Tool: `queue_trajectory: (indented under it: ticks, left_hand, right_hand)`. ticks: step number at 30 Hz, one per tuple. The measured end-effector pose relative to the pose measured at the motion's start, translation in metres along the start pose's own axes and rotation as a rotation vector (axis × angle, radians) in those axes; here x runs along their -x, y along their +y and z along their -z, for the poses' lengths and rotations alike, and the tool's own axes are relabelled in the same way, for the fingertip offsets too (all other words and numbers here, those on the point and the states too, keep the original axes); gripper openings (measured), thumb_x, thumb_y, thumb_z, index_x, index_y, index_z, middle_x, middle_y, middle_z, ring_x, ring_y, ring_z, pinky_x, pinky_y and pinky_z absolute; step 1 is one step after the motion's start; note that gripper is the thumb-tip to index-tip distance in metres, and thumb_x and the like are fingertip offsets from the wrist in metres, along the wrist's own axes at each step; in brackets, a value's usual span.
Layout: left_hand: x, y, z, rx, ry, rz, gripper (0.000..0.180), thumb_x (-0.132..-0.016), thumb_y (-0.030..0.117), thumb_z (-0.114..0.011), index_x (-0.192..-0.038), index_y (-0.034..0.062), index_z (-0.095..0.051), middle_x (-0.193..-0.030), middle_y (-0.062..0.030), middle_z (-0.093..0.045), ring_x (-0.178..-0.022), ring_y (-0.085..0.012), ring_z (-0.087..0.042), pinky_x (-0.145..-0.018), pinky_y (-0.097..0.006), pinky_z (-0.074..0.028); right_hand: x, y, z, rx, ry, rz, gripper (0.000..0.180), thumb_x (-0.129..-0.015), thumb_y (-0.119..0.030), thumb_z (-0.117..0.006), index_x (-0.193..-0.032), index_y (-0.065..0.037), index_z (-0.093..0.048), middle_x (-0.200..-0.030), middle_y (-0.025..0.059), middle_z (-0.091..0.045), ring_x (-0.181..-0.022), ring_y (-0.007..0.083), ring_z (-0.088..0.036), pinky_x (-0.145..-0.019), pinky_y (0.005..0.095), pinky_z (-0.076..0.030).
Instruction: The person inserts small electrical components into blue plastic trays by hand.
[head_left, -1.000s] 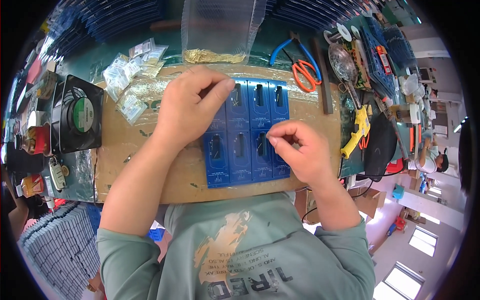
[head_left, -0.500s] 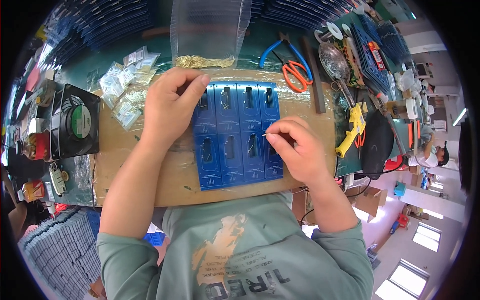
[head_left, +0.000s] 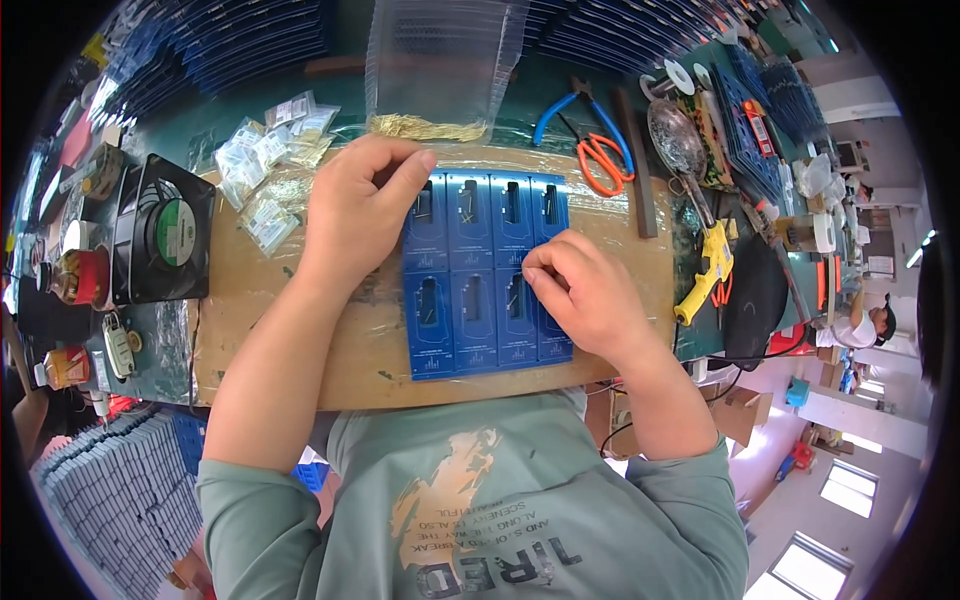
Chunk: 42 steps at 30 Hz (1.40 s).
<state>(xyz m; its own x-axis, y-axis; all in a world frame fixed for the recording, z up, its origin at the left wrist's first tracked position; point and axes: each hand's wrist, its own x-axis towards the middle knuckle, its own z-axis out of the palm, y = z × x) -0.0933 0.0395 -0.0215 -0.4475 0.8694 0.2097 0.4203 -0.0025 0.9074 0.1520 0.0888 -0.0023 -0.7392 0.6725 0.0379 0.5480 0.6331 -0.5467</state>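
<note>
A blue circuit-board panel (head_left: 475, 340) lies flat on the brown work surface. Its boards have oblong slots, and several of these hold thin gold-coloured pins. At the panel's far left corner is my left hand (head_left: 362, 205), thumb and fingers drawn together; whatever they pinch is hidden. Over the panel's right side, my right hand (head_left: 590, 300) pinches with thumb and forefinger near a lower-row slot. A small metal pin showed in this pinch half a second ago; now the fingers mostly cover it. Just beyond my left hand, a pile of gold pins (head_left: 430, 128) sits at the mouth of a clear plastic tray (head_left: 440, 65).
Small clear bags (head_left: 270, 222) lie at left, beside a black fan (head_left: 165, 235). Blue-handled cutters (head_left: 583, 105) and orange-handled pliers (head_left: 600, 165) lie far right, by a dark bar (head_left: 637, 185). A yellow-handled soldering tool (head_left: 708, 265) is farther right. Stacked blue panels (head_left: 230, 50) stand behind.
The whole view has shifted slightly, moving the bench rightward in the picture. My right hand has moved a little left relative to the panel, and the pin's tip is less visible.
</note>
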Motion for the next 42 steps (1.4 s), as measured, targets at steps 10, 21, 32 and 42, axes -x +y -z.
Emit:
queue_trajectory:
  ticks: [10, 21, 32, 42]
  left_hand:
    - [-0.001, -0.003, 0.000, 0.024, -0.002, -0.053, 0.020, -0.087, 0.020, -0.069, -0.091, 0.0003, -0.071, -0.084, -0.0117, -0.067, -0.079, -0.0239, -0.064, -0.071, -0.034, -0.049]
    - [-0.003, 0.003, 0.006, -0.030, 0.008, -0.102, 0.018, -0.086, 0.019, -0.068, -0.090, 0.0020, -0.071, -0.085, -0.0132, -0.067, -0.082, -0.0288, -0.064, -0.074, -0.036, -0.050]
    - [-0.033, 0.024, -0.004, -0.466, -0.049, -0.269, 0.015, -0.086, 0.017, -0.065, -0.093, 0.0054, -0.071, -0.092, -0.0107, -0.064, -0.086, -0.0279, -0.064, -0.076, -0.038, -0.051]
    - [-0.083, 0.022, -0.041, -1.060, -0.451, -0.222, 0.018, -0.079, 0.016, -0.062, -0.088, 0.0030, -0.072, -0.098, -0.0165, -0.067, -0.094, -0.0340, -0.066, -0.083, -0.043, -0.053]
  right_hand:
    - [0.001, -0.004, -0.006, 0.130, 0.048, 0.101, 0.008, -0.085, -0.015, -0.067, -0.091, -0.011, -0.065, -0.088, 0.0064, -0.060, -0.076, 0.0304, -0.063, -0.064, 0.0401, -0.051]
    - [0.006, -0.011, -0.009, 0.124, 0.207, 0.186, 0.008, -0.082, -0.011, -0.070, -0.090, -0.011, -0.068, -0.084, 0.0048, -0.060, -0.073, 0.0263, -0.063, -0.062, 0.0370, -0.051]
    - [0.003, -0.010, -0.002, -0.005, 0.080, -0.023, 0.010, -0.086, -0.021, -0.065, -0.087, -0.011, -0.065, -0.087, 0.0062, -0.060, -0.075, 0.0300, -0.063, -0.064, 0.0401, -0.051]
    - [0.008, -0.002, -0.009, 0.119, 0.154, 0.098, 0.011, -0.086, -0.019, -0.067, -0.087, -0.009, -0.066, -0.085, 0.0088, -0.060, -0.074, 0.0314, -0.064, -0.063, 0.0412, -0.052]
